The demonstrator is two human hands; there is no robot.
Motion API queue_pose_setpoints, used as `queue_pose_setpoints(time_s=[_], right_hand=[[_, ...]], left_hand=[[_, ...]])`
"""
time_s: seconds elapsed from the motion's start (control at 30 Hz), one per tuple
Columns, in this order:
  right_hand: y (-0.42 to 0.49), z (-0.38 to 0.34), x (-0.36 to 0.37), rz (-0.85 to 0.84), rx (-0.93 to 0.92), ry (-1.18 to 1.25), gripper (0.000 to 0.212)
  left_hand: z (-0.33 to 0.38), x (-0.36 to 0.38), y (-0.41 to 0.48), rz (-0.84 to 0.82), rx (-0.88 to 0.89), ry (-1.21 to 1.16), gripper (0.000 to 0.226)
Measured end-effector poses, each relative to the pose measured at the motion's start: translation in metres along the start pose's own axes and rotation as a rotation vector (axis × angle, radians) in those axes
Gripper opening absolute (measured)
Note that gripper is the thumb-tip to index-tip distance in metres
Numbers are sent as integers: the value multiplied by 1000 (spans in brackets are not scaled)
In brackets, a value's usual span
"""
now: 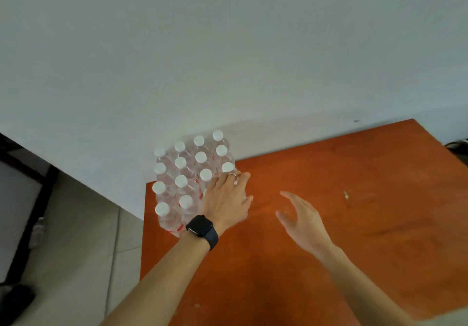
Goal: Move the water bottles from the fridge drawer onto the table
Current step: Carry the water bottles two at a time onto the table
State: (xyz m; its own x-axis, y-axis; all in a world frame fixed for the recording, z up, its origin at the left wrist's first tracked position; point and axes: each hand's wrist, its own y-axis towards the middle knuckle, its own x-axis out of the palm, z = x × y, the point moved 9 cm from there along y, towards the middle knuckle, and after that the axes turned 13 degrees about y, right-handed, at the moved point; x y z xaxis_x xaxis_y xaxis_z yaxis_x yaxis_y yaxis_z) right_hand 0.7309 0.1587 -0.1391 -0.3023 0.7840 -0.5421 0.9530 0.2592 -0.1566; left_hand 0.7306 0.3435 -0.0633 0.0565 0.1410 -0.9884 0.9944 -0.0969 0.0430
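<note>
Standing upright on the table (354, 173), caps up: water bottles (181, 181), left hand (225, 199) flat atop them, right hand (301, 222) spread alongside

L hand (225, 199) spread flat; R hand (301, 220) relaxed, fingers loose.

Water bottles (181, 163) stand on the table's (329, 224) far left corner, against the wall (228, 47)

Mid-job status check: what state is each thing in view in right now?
Pack of water bottles: upright on the table, at its far left corner, caps on.
Left hand: resting on the pack, fingers straight.
Right hand: open above the table, holding nothing.
Smartwatch: on the left wrist, screen dark.
</note>
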Motion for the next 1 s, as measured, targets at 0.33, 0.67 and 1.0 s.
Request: queue_pose_setpoints(time_s=[0.33,0.67,1.0], right_hand=[[-192,95,-226,448,208,-224,44],[-506,201,-406,885,516,-238,43],[-740,276,-499,1206,699,-205,41]], left_hand=[[278,-48,22,-15,462,-122,52],[628,-133,-119,40,933,-176,48],[855,-203,-242,104,1221,-230,50]])
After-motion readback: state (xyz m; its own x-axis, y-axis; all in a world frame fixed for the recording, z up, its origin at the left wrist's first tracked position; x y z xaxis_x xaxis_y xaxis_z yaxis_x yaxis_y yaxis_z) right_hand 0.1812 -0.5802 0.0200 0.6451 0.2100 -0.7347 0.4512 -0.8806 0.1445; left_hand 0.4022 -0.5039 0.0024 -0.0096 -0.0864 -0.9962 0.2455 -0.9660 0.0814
